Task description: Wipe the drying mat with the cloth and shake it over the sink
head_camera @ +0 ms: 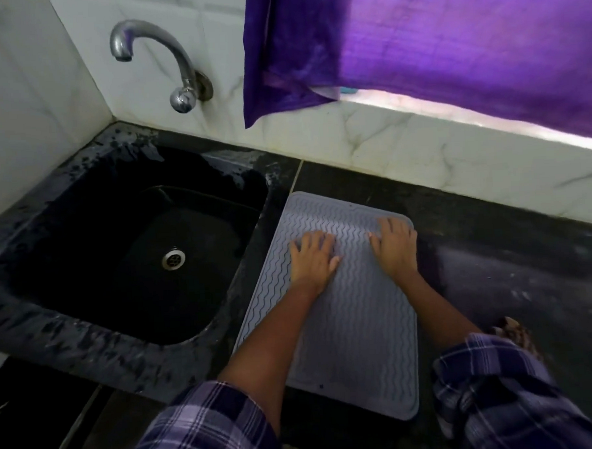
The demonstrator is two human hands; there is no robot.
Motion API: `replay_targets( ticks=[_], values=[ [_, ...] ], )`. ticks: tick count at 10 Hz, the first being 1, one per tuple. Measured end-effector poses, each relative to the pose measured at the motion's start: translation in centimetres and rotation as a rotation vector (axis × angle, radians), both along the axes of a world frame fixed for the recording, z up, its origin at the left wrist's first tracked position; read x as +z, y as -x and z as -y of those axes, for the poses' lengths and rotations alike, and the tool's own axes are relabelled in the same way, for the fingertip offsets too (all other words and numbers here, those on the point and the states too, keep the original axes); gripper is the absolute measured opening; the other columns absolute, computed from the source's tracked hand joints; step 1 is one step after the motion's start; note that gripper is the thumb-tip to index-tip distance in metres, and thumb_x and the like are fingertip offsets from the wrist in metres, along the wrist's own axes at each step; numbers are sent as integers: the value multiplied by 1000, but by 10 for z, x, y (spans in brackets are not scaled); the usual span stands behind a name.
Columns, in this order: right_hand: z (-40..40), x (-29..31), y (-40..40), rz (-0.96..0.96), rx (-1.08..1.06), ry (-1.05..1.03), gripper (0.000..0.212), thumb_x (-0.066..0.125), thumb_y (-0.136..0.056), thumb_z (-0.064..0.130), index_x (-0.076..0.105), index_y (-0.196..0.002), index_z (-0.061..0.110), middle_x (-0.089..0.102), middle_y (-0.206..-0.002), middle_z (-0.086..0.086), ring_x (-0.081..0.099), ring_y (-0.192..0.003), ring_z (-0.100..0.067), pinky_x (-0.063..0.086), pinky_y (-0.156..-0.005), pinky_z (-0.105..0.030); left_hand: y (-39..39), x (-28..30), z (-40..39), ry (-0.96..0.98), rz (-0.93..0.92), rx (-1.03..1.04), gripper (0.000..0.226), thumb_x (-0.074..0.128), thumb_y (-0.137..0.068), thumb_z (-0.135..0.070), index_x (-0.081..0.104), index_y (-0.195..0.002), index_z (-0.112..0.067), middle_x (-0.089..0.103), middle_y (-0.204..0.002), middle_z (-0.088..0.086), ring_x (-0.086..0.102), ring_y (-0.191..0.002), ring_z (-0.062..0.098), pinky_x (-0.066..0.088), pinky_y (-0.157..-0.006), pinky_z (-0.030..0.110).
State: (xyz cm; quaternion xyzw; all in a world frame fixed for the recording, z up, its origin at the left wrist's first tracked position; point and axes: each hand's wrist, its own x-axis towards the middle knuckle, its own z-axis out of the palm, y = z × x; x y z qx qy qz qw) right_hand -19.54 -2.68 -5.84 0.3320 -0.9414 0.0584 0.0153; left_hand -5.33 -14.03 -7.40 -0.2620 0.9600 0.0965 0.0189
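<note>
The grey drying mat lay flat on the dark countertop, just to the right of the black sink, with its long side running away from the person. Its surface carried wavy ridges, and its left edge was close to the rim of the sink. Both hands rested on the far half of the mat, palms down. The left hand was placed near the left side of the mat, with the fingers straight and a little spread, pointing away from the person. The right hand was placed at the far right corner, also flat, and its fingers were straight and slightly apart, reaching almost to the edge of the mat. Neither hand held anything. Both forearms came out of checked sleeves in purple and white. In the sink, a metal drain was visible at the bottom, and the rim looked wet, with drops on it. A curved metal tap came out of the white marble wall above the sink. A purple curtain hung over the window ledge behind the counter. Beside the right sleeve there was a small patterned thing, perhaps a cloth, but the view was too blurred to be sure.
</note>
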Motion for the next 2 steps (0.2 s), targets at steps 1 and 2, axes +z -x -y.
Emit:
replay_targets(
  ticks=[1, 2],
  values=[
    [-20, 9, -42, 23, -71, 52, 44, 39, -99, 34, 42, -138, 13, 47, -141, -13, 44, -130, -28, 33, -109, -44, -36, 2, -9, -6, -35, 16, 56, 34, -100, -45, 24, -150, -20, 29, -149, 8, 28, -138, 27, 23, -112, 48],
    [-35, 6, -90, 38, -48, 59, 45, 39, -98, 36, 44, -137, 14, 47, -141, -11, 43, -130, -27, 32, -109, -42, -67, 4, -16, 54, -15, -26, 59, 33, -100, -45, 24, -149, -15, 31, -150, 9, 29, -138, 27, 23, -113, 47]
  ],
)
